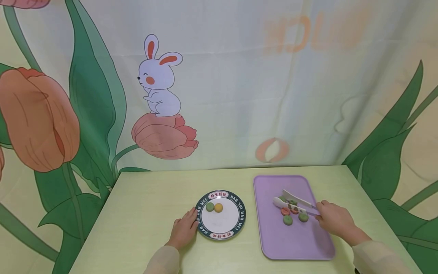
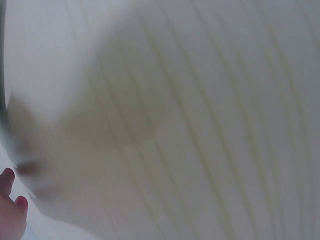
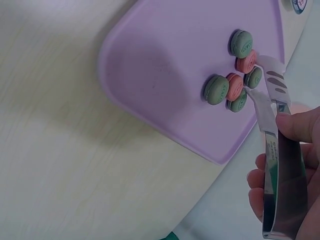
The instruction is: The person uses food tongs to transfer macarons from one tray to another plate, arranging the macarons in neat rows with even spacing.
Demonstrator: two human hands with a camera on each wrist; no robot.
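My right hand (image 1: 333, 217) grips metal tongs (image 3: 287, 185) with white tips, its thumb on one arm and fingers curled round the other. The tong tips stand apart over the purple tray (image 1: 291, 243), around a green macaron (image 3: 253, 77). Close by lie pink macarons (image 3: 234, 87) and more green macarons (image 3: 216, 90). My left hand (image 1: 184, 229) rests on the left rim of a round plate (image 1: 220, 224) with a dark patterned border. On that plate, a green macaron (image 1: 210, 207) sits beside a yellow macaron (image 1: 218, 207). Only fingertips (image 2: 7, 180) of the left hand show in its wrist view.
Plate and tray stand side by side on a pale table (image 1: 147, 201), the tray to the right. Behind the table's back edge hangs a curtain (image 1: 226, 114) printed with tulips and a rabbit. A pale sleeve fills most of the left wrist view.
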